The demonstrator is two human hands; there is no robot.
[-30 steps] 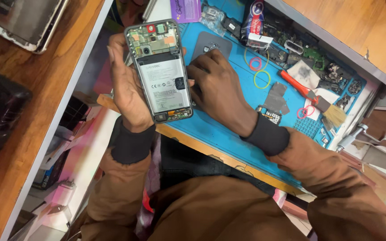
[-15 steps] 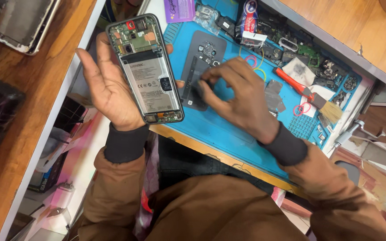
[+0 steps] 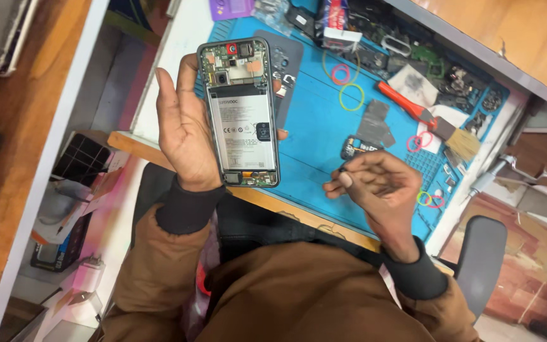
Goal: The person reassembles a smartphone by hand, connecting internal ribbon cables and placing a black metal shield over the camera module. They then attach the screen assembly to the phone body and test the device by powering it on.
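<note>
My left hand (image 3: 185, 130) has its fingers wrapped around the edges of the opened phone (image 3: 243, 114), holding it battery-up above the blue repair mat (image 3: 311, 139), while my right hand (image 3: 378, 187) pinches thumb and fingertips together on something too small to identify, near the mat's front edge.

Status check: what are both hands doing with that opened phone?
Left hand holds opened phone, battery showing. Right hand pinches something tiny above blue mat. Nothing between them.
</note>
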